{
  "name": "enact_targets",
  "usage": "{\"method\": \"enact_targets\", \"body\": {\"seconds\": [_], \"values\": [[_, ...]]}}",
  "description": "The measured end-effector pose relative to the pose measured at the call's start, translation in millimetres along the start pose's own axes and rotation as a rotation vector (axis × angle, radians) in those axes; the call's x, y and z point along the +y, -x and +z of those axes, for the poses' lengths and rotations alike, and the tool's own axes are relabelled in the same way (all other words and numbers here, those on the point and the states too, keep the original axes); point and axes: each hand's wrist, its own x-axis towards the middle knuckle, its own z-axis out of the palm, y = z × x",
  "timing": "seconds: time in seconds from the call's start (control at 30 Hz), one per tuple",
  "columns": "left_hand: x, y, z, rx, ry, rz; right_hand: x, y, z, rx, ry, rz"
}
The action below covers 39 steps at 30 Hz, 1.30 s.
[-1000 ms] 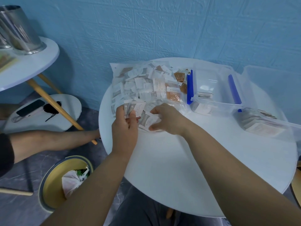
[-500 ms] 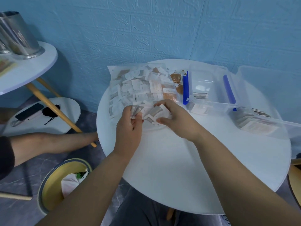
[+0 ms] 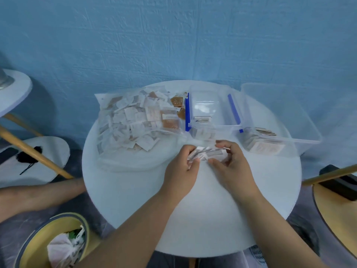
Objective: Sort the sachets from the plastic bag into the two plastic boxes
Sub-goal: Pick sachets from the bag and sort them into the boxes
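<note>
between left hand (image 3: pixel 181 171), right hand (image 3: pixel 231 168), seemingly sachets (image 3: pixel 207 152)

Legible text, labels, brands, numbers: none recorded.
- Sachets (image 3: pixel 133 120) inside the plastic bag (image 3: pixel 125 163), left of centre: faint print was present, too blurred to read.
- Small plastic box (image 3: pixel 222 128) and large plastic box (image 3: pixel 301 122), right of centre: their contents showed marks, unreadable.
- Fanned sachets (image 3: pixel 208 152) gripped between both hands, left hand (image 3: pixel 181 171) and right hand (image 3: pixel 231 165), at centre: print too small to tell.
</note>
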Motion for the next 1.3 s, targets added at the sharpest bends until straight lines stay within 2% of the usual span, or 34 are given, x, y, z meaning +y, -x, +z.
{"method": "enact_targets", "body": {"seconds": [0.17,0.33,0.5,0.67,0.8,0.97,1.03,1.17,1.23,1.3], "values": [[-1,2,2,-0.055,-0.082,0.107,9,1,1,-0.152,0.081,-0.085],[-2,3,6,0.041,-0.168,0.200,9,-2,8,-0.284,0.152,-0.163],[-2,2,2,0.086,-0.048,0.089,4,-7,10,-0.227,-0.014,-0.019],[-3,2,4,0.054,-0.098,0.116,-10,-1,12,-0.237,-0.131,0.083],[-6,2,8,0.077,-0.129,0.129,-12,1,22,-0.121,-0.116,0.095],[-6,2,7,0.220,-0.098,0.008,-10,0,26,-0.116,-0.074,0.067],[-8,2,7,0.232,-0.152,0.008,-8,1,27,-0.174,-0.046,0.043],[-14,-1,8,0.108,-0.335,0.110,-3,2,24,-0.338,0.116,-0.041],[-15,-1,7,0.037,-0.439,0.102,-1,0,21,-0.374,0.201,-0.110],[-15,0,5,0.031,-0.422,0.114,0,-4,17,-0.375,0.285,-0.170]]}}
